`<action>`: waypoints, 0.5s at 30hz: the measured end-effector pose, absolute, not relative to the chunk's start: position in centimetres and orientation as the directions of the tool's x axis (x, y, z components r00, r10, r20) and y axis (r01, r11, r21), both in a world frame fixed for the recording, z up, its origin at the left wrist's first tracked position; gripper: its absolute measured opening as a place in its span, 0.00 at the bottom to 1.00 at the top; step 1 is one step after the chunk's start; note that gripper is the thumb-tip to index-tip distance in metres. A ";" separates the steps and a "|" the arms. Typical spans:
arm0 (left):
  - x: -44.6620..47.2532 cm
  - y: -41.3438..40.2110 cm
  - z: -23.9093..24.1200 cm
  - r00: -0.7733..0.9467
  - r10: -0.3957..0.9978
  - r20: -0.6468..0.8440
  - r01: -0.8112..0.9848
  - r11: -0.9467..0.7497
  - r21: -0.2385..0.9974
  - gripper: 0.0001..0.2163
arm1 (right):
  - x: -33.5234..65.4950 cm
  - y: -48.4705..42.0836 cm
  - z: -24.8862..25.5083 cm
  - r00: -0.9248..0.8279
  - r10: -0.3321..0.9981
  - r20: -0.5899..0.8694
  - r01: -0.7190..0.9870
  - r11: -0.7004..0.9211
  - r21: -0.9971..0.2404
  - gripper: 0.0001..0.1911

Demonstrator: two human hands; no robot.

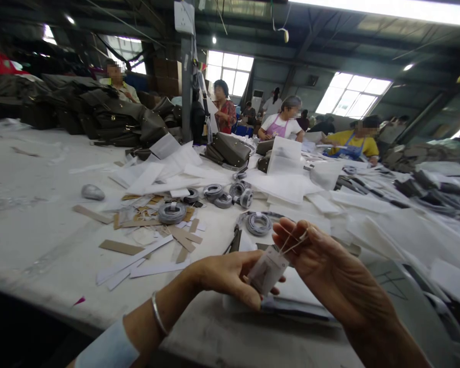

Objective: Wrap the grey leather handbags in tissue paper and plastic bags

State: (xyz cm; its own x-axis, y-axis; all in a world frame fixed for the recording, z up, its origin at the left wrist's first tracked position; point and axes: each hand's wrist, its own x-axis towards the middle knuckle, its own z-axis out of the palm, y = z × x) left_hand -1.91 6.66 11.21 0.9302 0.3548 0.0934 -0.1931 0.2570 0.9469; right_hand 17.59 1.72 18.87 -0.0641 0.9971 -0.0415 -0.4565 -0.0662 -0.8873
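My left hand [228, 278] pinches a small grey paper tag [267, 270] by its lower edge, fingers curled round it. A silver bangle sits on that wrist. My right hand [322, 258] is just right of the tag, its fingers closed on the thin pale string [293, 240] that runs from the tag's top. Both hands hover above a flat white sheet [295, 294] lying on the white worktable [42, 214]. A coiled grey strap [258, 223] lies just beyond my hands.
Brown card strips [121, 248] and white paper strips litter the table left of my hands. Several grey strap coils [172, 212] and white pouches [287, 158] lie further back. Dark bags [111, 120] are heaped at the back left. Several people sit working across the table.
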 end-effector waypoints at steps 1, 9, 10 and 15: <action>-1.8 6.7 11.4 0.917 0.375 0.137 -0.240 0.245 0.939 0.38 | 17.5 1.8 18.8 -0.060 0.997 -0.047 -0.462 -0.069 -0.884 0.12; -0.4 6.5 12.2 0.826 0.554 0.108 -0.278 0.234 0.932 0.25 | 16.5 1.7 18.2 -0.106 0.990 -0.097 -0.430 -0.133 -0.893 0.11; -0.2 6.4 12.0 0.832 0.550 0.071 -0.240 0.243 0.940 0.22 | 16.5 1.8 18.1 -0.085 0.992 -0.094 -0.468 -0.123 -0.875 0.10; 0.3 5.7 10.9 0.838 0.546 -0.008 -0.189 0.303 0.934 0.20 | 16.4 2.8 17.0 0.023 0.987 -0.158 -0.589 -0.114 -0.800 0.11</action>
State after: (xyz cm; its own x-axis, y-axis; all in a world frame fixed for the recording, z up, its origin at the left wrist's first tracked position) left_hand 0.26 5.71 10.91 0.8377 0.5461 -0.0079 -0.1885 0.3027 0.9342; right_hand 16.36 2.78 17.03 0.0231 0.9871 -0.1582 -0.5885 -0.1145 -0.8003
